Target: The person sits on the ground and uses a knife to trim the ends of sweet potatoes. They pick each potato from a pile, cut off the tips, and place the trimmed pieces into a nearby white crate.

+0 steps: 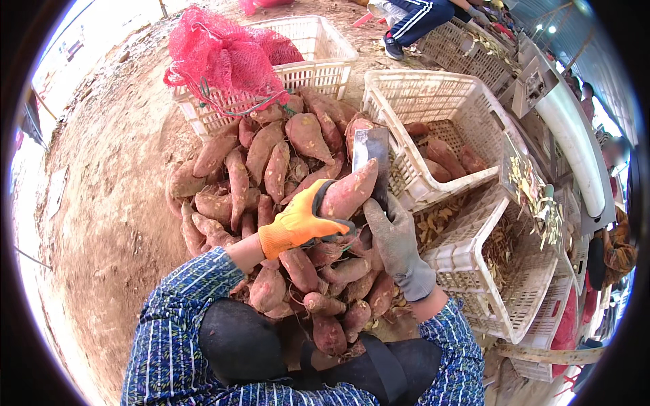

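Dirt floor (108,223) (brown), piled sweet potatoes (238,186), crates (433,95)

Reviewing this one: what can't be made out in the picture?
All in the head view:
- Handle of the metal blade: hidden by the right hand.
- Lower end of the held sweet potato: covered by the left hand.
- Floor of the back crate: hidden by the red mesh bag and crate wall.
- Upper body of the striped-trousered worker: cut off by the top edge.

Knife (370,143), handle out of sight
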`<state>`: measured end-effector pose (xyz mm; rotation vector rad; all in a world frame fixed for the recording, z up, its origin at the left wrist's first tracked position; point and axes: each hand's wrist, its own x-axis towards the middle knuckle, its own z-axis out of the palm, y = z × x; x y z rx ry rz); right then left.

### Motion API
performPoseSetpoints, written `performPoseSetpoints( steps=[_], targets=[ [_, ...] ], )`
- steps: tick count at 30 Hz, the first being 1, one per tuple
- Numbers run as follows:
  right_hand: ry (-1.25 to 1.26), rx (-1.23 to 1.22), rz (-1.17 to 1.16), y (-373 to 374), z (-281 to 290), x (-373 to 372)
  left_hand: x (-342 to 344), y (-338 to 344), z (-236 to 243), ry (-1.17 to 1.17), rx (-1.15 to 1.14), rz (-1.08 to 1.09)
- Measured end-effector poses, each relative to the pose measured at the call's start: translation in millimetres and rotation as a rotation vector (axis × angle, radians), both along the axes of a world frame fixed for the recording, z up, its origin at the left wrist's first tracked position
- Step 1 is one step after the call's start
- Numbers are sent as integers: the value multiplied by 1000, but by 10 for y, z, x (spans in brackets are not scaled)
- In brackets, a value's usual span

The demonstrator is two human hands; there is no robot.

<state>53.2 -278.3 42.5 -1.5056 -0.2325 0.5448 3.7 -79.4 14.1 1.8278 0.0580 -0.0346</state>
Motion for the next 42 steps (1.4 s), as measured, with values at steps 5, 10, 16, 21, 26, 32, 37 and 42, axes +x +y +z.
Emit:
performPoseSetpoints(
  steps=[5,10,16,21,26,32,37,42],
  targets=[
    [-876,-294,-180,-164,-8,48,1,176,13,142,43,143],
    [-778,-642,33,-403,-653,148,-147,93,13,-272,249,-207],
    [-218,-412,172,-497,-786,149,586,-167,390,18,-322,-46],
    [96,-239,52,-527,-495,51,1443,-349,713,-229,-382,175],
    [47,-219,-46,-894,-514,83,1658,-562,-367,211,188,528],
    [104,-208,-86,-935,-412,43,1946,-723,-575,263,204,745],
    [96,-154,-107,-904,-403,79,1691,-2,-664,119,-519,332],
    [34,-155,-88,-628,-418,75,830,351,-390,97,-847,-12]
  ],
)
